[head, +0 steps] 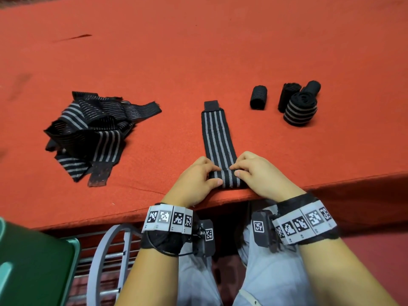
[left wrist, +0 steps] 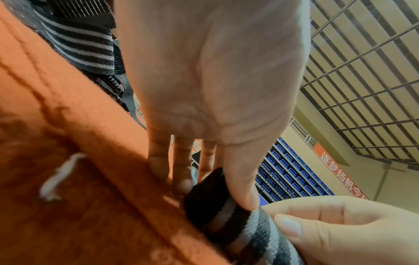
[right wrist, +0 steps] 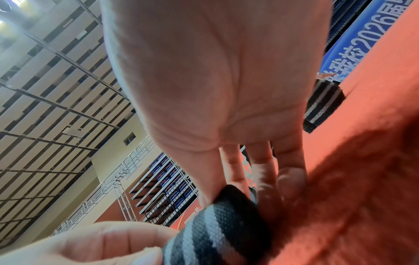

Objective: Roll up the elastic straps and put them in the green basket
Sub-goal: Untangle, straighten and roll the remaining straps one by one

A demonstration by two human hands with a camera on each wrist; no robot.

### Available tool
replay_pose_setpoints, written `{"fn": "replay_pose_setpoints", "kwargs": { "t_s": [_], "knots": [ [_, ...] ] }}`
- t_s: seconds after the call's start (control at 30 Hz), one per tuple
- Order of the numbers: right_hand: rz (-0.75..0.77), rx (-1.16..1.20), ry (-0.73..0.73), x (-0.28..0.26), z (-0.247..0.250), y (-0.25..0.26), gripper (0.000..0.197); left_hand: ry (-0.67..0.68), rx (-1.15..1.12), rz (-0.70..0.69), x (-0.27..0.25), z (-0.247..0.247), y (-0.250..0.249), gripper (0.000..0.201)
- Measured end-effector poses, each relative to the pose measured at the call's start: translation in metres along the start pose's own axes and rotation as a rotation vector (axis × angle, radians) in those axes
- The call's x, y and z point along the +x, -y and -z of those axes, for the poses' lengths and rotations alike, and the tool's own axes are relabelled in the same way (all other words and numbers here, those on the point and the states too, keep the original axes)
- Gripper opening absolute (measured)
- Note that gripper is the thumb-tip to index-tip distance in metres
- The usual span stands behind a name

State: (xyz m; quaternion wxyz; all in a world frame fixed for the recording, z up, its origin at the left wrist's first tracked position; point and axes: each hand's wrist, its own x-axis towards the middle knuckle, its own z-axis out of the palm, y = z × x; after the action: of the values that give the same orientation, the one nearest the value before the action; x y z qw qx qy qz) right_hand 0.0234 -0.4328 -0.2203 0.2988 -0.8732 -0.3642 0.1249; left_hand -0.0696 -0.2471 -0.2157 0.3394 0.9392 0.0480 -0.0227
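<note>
Centrally, the orange felt-covered tabletop (head: 220,51) fills most of the head view and carries all the straps. At the lower left edge of that view, below the tabletop's near edge, stands the green basket (head: 33,266), only partly in frame. On the tabletop's left side lies a loose pile of unrolled straps (head: 95,133), black with grey stripes, well apart from the hands. One striped elastic strap (head: 218,138) lies flat in the middle, running away from the person, its plain black tab at the far end. Its near end is turned over into a short roll at the tabletop's near edge. On the right side sit four finished rolls (head: 295,102): one stands alone, and three are grouped just beside it, the striped one nearest the person.

The left hand (head: 194,177) pinches the left end of the roll, thumb on the near face and fingers on top. The right hand (head: 258,173) pinches the right end likewise. Each grip is pressed onto the strap; the wrist views show both thumbs against the rolled fabric. Both wrists carry bands with square coded markers (head: 170,218).
</note>
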Motion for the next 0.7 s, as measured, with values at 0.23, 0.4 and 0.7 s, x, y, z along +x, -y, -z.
{"fn": "replay_pose_setpoints", "kwargs": {
  "t_s": [0.23,0.4,0.7],
  "knots": [
    [0.032,0.016,0.067,-0.009,0.0055,-0.001,0.054,-0.004,-0.004,0.028,0.0016,-0.0006,-0.0013,0.036],
    [0.024,0.014,0.067,-0.0086,0.0036,-0.0002,0.052,-0.024,-0.009,0.038,-0.0005,-0.0003,-0.0036,0.032],
    [0.016,0.005,0.058,-0.0073,0.0027,-0.0023,0.05,-0.026,0.011,0.026,-0.0078,0.0016,-0.0048,0.043]
  ]
}}
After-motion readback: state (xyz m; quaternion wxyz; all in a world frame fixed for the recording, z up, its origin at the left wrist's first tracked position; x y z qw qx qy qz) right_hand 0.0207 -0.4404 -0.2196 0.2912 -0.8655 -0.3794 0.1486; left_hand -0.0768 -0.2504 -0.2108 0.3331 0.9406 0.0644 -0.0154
